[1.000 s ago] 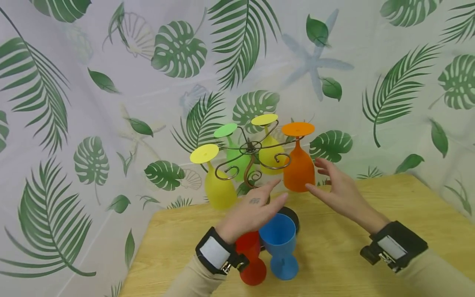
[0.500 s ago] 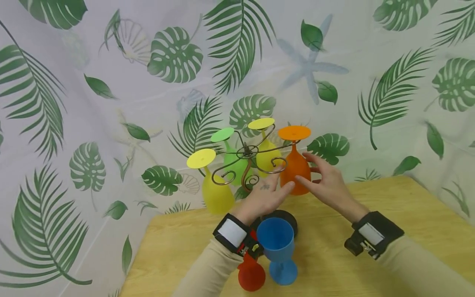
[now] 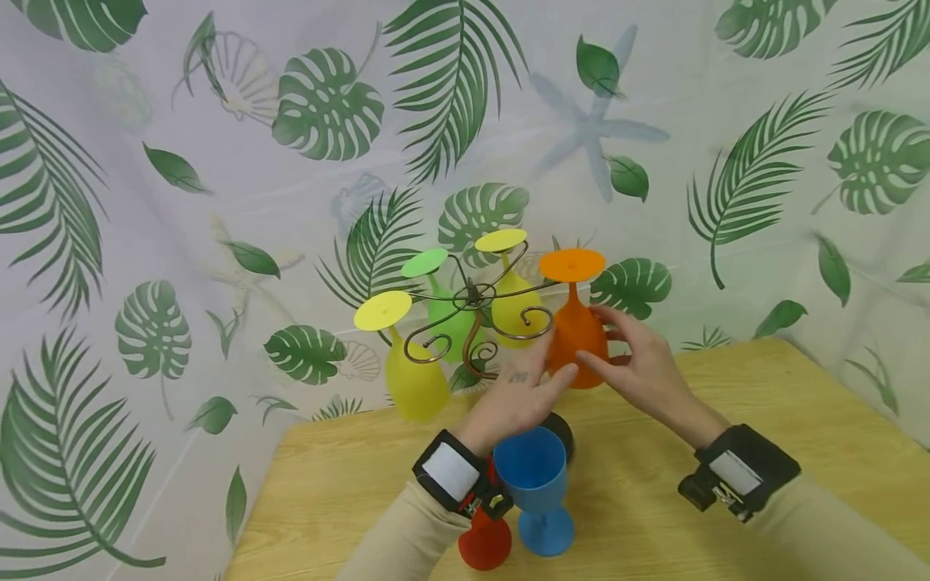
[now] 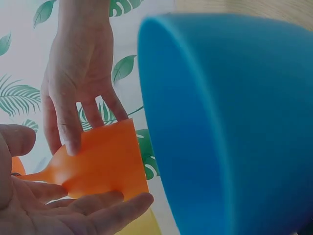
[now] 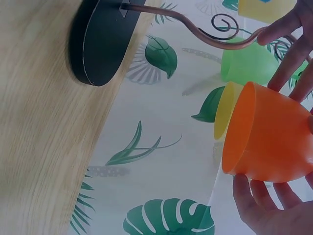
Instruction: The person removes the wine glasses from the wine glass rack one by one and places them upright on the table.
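An orange goblet [image 3: 576, 339] hangs upside down by its foot at the right side of a metal rack [image 3: 474, 298]. My right hand [image 3: 643, 363] holds its bowl from the right, with the thumb on the near side and the fingers round the far side. On the opposite side is my left hand [image 3: 512, 403], fingers extended along the bowl and thumb apart. The left wrist view shows the left fingers [image 4: 110, 208] nearly straight, overlapping the orange wall. In the right wrist view, the right fingertips [image 5: 242, 183] lie against the bowl near its rim.
Yellow goblets [image 3: 416, 379] and a green goblet [image 3: 443, 323] hang inverted on the rack. Its black round base [image 5: 105, 44] stands on the wooden table [image 3: 654, 500]. A blue goblet [image 3: 534, 484] and a red goblet [image 3: 485, 539] stand upright below my left forearm.
My right hand has moved left onto the orange goblet and taken hold of its bowl. The left hand has come up and right beside the bowl. The view has shifted slightly.
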A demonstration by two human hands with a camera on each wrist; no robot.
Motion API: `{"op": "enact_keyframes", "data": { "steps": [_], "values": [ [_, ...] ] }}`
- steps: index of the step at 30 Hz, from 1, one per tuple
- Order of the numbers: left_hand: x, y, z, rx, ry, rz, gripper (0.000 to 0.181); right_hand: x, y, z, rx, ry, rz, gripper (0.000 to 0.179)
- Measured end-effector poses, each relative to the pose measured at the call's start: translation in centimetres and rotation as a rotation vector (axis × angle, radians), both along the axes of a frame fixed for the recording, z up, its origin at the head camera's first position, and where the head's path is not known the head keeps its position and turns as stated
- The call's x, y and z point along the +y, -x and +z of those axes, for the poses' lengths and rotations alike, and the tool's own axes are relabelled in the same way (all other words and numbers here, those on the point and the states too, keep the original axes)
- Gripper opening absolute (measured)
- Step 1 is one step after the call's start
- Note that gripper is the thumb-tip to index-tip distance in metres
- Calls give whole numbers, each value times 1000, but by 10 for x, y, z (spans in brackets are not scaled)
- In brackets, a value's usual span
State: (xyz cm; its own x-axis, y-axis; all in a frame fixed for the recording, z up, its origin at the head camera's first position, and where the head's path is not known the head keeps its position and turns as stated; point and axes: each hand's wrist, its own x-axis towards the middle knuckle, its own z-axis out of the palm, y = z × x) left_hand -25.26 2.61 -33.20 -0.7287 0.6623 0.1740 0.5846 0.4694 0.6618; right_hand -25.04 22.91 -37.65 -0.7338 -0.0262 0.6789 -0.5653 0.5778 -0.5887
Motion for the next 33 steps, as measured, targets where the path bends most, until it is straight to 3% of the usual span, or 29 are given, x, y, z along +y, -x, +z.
{"op": "enact_keyframes", "data": {
  "steps": [7, 16, 27, 33],
  "values": [
    [-1, -1, 0, 35, -30, -17, 67, -5, 0, 0, 19, -7, -2, 60],
    [-6, -6, 6, -5, 64, 97, 73, -13, 3, 5, 56, -9, 33, 59],
    [-15, -6, 4, -7, 89, 168, 77, -30, 10, 3, 42, -37, 27, 59],
    [-12, -2, 8, -42, 85, 163, 80, -32, 15, 4, 11, -37, -11, 59]
  ]
}}
